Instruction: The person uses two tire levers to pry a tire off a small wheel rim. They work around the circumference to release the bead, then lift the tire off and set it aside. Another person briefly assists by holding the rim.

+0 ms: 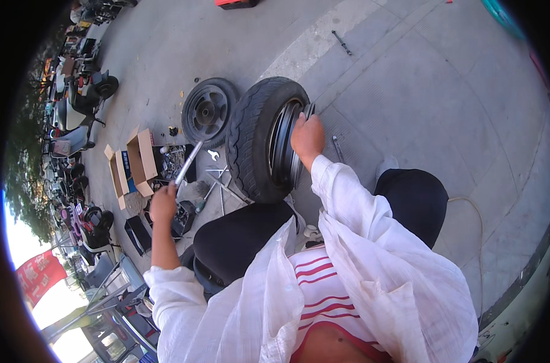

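Note:
A black tyre (250, 142) stands upright in front of my knees. A dark metal wheel rim (281, 145) sits partly inside it and sticks out on the right side. My right hand (309, 138) is closed round the outer edge of that rim. To the left, my left hand (163, 204) grips the lower end of a long silver metal bar (189, 163), held up in the air apart from the tyre. Whether the bar is a tyre lever or a wrench I cannot tell.
A second wheel (207, 112) lies flat beyond the tyre. Cardboard boxes (143, 160), a tray of small parts (173, 160) and a white wrench (213, 155) are at left. Another metal bar (338, 149) lies right of the tyre, an axle bolt (341, 42) farther off. Scooters (75, 127) line the left.

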Tool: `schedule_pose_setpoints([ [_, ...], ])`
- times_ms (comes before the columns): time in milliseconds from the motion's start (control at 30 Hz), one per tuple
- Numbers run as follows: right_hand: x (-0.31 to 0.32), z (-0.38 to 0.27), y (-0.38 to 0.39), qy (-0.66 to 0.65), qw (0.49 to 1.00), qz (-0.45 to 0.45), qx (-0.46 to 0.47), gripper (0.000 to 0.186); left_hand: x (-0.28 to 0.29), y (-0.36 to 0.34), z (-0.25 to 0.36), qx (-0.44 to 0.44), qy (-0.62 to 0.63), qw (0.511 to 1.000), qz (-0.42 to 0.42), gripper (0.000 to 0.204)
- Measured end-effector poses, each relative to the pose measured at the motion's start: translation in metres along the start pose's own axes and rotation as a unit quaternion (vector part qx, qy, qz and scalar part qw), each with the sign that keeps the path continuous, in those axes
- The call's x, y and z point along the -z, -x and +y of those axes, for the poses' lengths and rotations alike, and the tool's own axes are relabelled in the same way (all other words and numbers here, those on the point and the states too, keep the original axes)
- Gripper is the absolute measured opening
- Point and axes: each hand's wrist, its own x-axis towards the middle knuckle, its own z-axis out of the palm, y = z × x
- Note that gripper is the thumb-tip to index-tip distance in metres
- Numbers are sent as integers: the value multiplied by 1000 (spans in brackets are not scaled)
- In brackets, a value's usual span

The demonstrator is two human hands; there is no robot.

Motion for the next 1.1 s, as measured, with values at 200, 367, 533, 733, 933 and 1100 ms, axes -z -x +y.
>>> schedule_pose_setpoints([
  [200,5,-1,-5,-18,1000,12,-17,38,-121,-43,53,-37,27,999,-27,55],
  [367,2,-5,-2,-42,997,53,-30,32,-102,36,217,-49,365,907,204,61],
  [533,19,-17,25,122,857,110,488,29,-91,44,233,54,302,909,281,52],
  [733,0,-19,24,173,710,-127,670,12,-73,22,236,139,320,911,220,51],
  [933,-6,-28,17,190,707,-188,654,18,-70,3,243,154,286,914,241,51],
  [1100,2,-24,16,159,713,-189,656,24,-81,-19,244,128,245,912,302,48],
])
